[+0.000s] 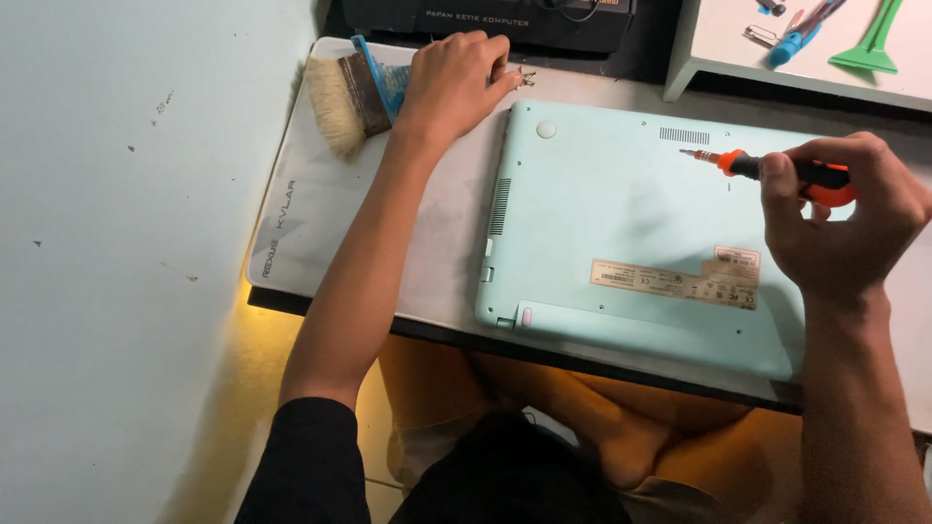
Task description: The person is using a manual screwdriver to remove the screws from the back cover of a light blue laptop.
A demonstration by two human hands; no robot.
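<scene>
While the surface carries a mint-green laptop lying bottom up, the right hand grasps an orange and black screwdriver above its far right part. The tool's long axis lies almost level, tip pointing left toward the vent. The left hand, fingers curled, rests beyond the laptop's left corner on small metal pieces, beside a brush.

Orange-black screwdriver held level above mint-green laptop, which lies upside down, base up, on desk mat.
</scene>
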